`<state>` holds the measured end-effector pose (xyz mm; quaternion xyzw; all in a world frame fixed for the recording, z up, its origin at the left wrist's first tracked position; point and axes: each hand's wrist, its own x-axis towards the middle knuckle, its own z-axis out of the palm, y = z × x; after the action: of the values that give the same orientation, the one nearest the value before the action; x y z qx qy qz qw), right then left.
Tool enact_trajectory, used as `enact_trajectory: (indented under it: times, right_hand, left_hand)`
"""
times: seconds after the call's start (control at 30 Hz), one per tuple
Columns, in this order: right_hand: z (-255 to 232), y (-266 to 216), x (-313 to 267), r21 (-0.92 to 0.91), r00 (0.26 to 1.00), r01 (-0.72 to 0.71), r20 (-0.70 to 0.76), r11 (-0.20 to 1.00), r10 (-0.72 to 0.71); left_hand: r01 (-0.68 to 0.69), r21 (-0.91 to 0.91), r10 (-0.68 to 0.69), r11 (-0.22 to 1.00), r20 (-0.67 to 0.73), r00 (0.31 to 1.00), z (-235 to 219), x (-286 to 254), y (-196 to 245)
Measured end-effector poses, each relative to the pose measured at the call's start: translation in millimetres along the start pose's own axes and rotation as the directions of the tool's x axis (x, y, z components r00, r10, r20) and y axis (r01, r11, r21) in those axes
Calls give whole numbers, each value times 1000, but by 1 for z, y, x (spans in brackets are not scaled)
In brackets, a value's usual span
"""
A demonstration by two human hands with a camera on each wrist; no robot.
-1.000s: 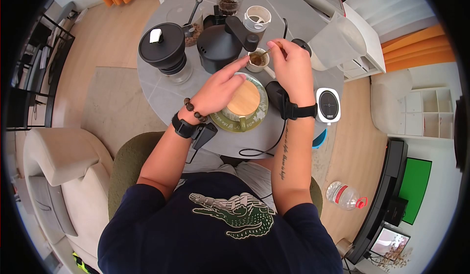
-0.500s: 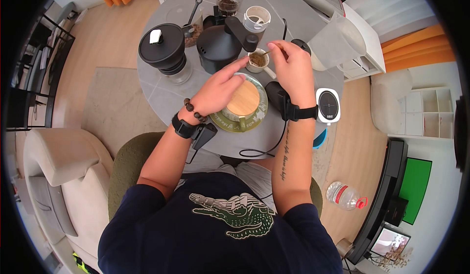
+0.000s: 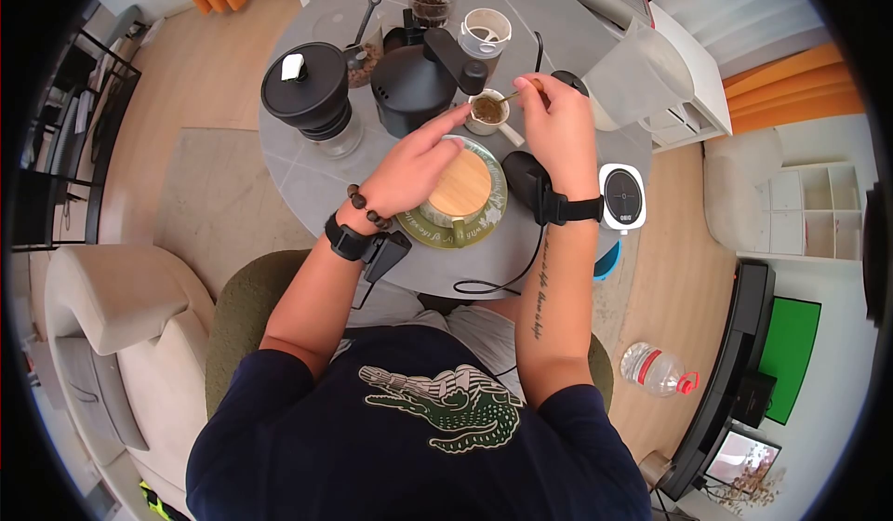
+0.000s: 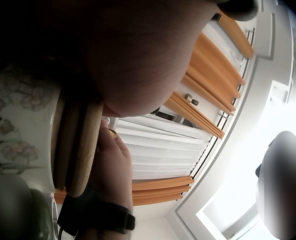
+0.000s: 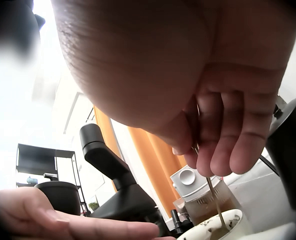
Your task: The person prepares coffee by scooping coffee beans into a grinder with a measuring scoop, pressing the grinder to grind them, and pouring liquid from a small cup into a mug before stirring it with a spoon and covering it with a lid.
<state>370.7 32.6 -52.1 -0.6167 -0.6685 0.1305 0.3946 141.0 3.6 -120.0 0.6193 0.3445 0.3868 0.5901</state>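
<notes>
My right hand [image 3: 561,130] pinches a thin metal stirring stick [image 5: 215,199] by its upper end. The stick slants down into a small white pot [image 3: 482,128] with a side handle [image 3: 512,136] and wet brown contents [image 3: 487,109]; its lower tip is hidden in them. In the right wrist view, dark grains cling to the pot's inner wall. My left hand [image 3: 414,169] reaches with straight fingers to the pot's left rim. Beneath its palm stands a floral cup [image 4: 23,130] with a round wooden lid [image 3: 462,186], on a green saucer [image 3: 479,233].
Behind the pot stand a black kettle [image 3: 409,88], a white-topped container [image 3: 482,42] and a glass of dark grounds [image 3: 432,5]. A black grinder [image 3: 307,88] is at left. Rightward are a clear plastic jug [image 3: 642,74] and a small white scale [image 3: 623,195]. A cable [image 3: 530,274] crosses the front edge.
The stirring stick has shifted slightly inside the pot, with small movements of my right fingers. My left hand stays at the rim, and the view has drifted a little.
</notes>
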Motion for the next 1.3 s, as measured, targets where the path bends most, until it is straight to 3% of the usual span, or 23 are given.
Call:
enact_trajectory:
  times: [0.13, 0.2, 0.33, 0.5, 0.57, 0.63, 0.8, 0.9, 0.97, 1.1, 1.17, 1.3]
  right_hand:
    - [-7, 10, -2, -40, 999, -32, -3, 999, 32]
    - [-10, 10, -5, 65, 991, -115, 79, 991, 109]
    - [-3, 3, -6, 157, 988, -112, 127, 981, 93]
    - [1, 3, -1, -15, 1000, 12, -19, 1000, -13]
    - [-5, 2, -3, -26, 1000, -6, -23, 1000, 5]
    - [-13, 1, -4, -24, 992, -109, 57, 994, 110]
    - [-8, 2, -7, 137, 982, -143, 140, 980, 123]
    - [-2, -2, -3, 114, 988, -119, 112, 986, 106]
    - [-1, 2, -2, 35, 998, -63, 10, 997, 63]
    - [-11, 8, -6, -75, 998, -69, 1, 995, 69]
    - [-15, 10, -9, 30, 991, -111, 82, 993, 108]
    - [-10, 0, -10, 144, 991, -94, 103, 985, 80]
  left_hand:
    - [-10, -2, 10, 1000, 4, 1000, -1, 1, -5]
    - [-9, -6, 9, 1000, 2, 1000, -1, 1, -5]
    - [6, -40, -6, 999, -1, 1000, -1, 0, -3]
    - [15, -38, -15, 999, 0, 1000, 0, -1, 1]
    - [12, -35, -12, 999, 0, 1000, -1, 0, -3]
    - [2, -43, -2, 999, 0, 1000, -1, 0, -6]
    - [-1, -31, 1, 1000, -3, 1000, 0, 2, -10]
    - [-11, -23, 11, 1000, 0, 1000, 0, 2, -6]
    - [-10, -30, 10, 999, 7, 1000, 0, 1, -2]
    - [-3, -22, 3, 1000, 4, 1000, -1, 1, -5]
    - [-11, -12, 11, 1000, 0, 1000, -2, 1, -6]
    - [10, -19, -10, 1000, -7, 1000, -1, -1, -2]
